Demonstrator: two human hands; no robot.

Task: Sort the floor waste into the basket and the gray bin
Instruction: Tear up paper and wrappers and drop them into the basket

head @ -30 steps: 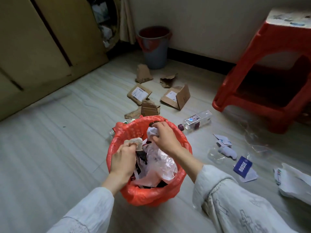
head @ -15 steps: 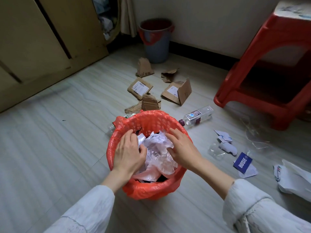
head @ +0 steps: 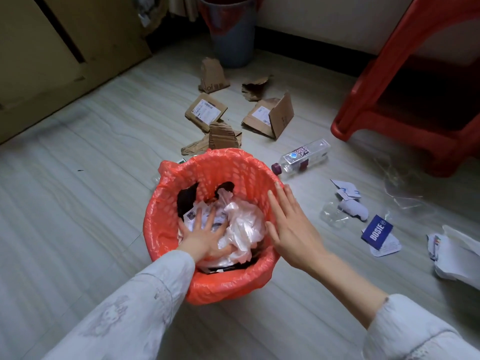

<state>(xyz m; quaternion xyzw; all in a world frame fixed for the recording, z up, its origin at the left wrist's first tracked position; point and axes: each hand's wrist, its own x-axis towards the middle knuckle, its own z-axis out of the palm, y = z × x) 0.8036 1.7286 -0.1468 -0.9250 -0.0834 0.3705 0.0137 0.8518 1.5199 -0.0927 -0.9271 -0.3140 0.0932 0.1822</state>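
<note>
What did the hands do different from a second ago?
Both hands let go of the scraps they pinched. The left hand went flat and pushed the crumpled plastic deeper into the basket. The right hand lifted out, open, over the rim. The bottle and cardboard pieces stayed put.
</note>
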